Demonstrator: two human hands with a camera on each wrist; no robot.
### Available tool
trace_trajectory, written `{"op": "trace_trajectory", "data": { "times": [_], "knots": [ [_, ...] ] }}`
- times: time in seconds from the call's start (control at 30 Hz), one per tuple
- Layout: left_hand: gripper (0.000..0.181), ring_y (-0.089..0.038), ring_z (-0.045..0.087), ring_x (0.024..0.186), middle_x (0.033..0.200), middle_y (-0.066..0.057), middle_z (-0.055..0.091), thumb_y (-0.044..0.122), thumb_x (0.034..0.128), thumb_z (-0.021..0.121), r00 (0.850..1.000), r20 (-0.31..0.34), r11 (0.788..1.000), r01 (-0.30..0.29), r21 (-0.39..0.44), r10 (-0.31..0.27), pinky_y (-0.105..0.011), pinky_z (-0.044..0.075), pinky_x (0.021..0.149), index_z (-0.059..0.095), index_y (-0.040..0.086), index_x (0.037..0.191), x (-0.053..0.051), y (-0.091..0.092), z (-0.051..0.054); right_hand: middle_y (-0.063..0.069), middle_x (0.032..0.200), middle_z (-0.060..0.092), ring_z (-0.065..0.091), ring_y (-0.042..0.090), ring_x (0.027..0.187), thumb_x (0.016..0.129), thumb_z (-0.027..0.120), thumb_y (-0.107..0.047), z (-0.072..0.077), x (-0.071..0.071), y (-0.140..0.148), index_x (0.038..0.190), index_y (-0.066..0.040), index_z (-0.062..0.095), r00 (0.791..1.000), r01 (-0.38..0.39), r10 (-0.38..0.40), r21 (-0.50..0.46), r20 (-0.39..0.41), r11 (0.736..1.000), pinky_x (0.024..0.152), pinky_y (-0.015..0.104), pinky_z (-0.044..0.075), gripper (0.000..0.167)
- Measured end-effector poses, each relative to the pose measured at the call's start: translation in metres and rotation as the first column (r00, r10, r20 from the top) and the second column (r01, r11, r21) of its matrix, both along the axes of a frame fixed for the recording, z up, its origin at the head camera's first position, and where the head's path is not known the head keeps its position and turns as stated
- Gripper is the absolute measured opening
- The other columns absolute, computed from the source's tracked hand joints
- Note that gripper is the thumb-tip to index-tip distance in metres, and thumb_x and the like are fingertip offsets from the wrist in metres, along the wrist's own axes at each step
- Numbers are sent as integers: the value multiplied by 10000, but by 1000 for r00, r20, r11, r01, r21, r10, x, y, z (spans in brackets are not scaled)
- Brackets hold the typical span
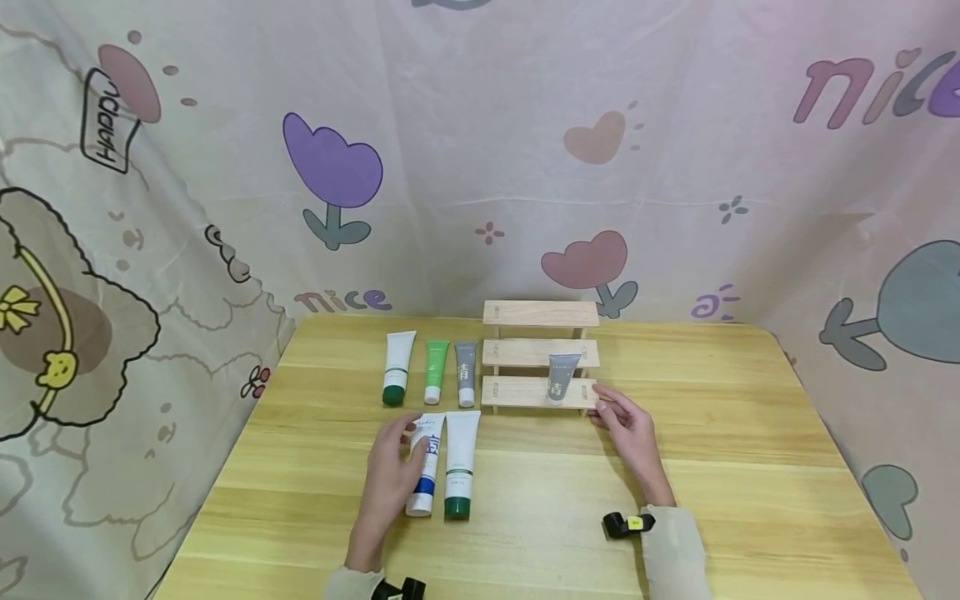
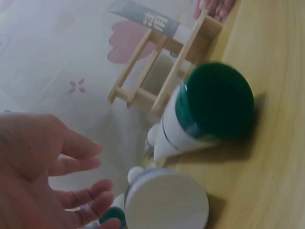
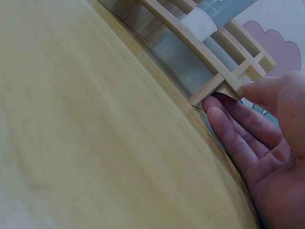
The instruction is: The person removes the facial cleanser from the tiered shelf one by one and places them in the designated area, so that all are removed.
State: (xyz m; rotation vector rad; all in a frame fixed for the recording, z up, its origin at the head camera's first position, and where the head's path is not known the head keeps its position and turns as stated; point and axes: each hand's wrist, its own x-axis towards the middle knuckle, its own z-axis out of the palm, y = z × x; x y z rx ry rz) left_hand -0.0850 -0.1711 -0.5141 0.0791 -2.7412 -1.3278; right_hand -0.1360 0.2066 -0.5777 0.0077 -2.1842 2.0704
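Observation:
My left hand hovers over a white tube with blue print, its fingers spread and loosely bent. In the left wrist view a gap shows between the fingers and that tube's white cap. To its right lies a white tube with a green cap. My right hand pinches the right end of the lowest step of a three-step wooden rack, thumb above and fingers beneath. On that step a small grey tube stands cap down, near the right hand.
Behind the left hand lie a white tube with a dark green cap, a small green tube and a grey tube, in a row left of the rack. A printed cloth hangs behind the wooden table.

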Motion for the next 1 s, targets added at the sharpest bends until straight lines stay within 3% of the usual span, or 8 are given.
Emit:
{"op": "trace_trajectory", "data": {
  "times": [0.23, 0.43, 0.7, 1.0],
  "knots": [
    [388, -322, 594, 1057, 1207, -188, 629, 6, 951, 694, 981, -186, 991, 84, 107, -64, -514, 530, 899, 630, 60, 1330, -5, 22, 7, 309, 1199, 673, 736, 238, 987, 1050, 584, -95, 1, 1, 0, 1389, 39, 590, 1000, 0, 0, 0, 2, 1000, 854, 320, 590, 365],
    [368, -348, 609, 1066, 1200, -188, 643, 10, 951, 697, 975, -187, 961, 162, 226, -121, -543, 539, 905, 632, 68, 1309, -11, 45, 11, 294, 1187, 683, 737, 225, 981, 1050, 579, -83, 1, 1, 0, 1392, 25, 593, 1000, 7, -7, 14, 30, 1000, 859, 313, 588, 358],
    [390, -351, 623, 1124, 1212, -173, 659, 49, 976, 683, 958, -209, 908, 257, 330, -196, -537, 531, 953, 600, 61, 1357, -21, 70, 14, 328, 1162, 676, 731, 316, 991, 1045, 557, -15, 1, -1, 1, 1375, 67, 587, 999, -3, 3, 2, 47, 1000, 863, 344, 587, 341],
    [405, -328, 642, 1122, 1210, -222, 647, 48, 965, 694, 945, -242, 855, 307, 417, -221, -561, 515, 990, 599, 83, 1357, -31, 93, 13, 303, 1185, 681, 738, 209, 974, 1051, 586, -107, 1, 0, 0, 1384, 28, 600, 1000, 7, -7, 4, 8, 1000, 855, 312, 589, 359]
  ]
}}
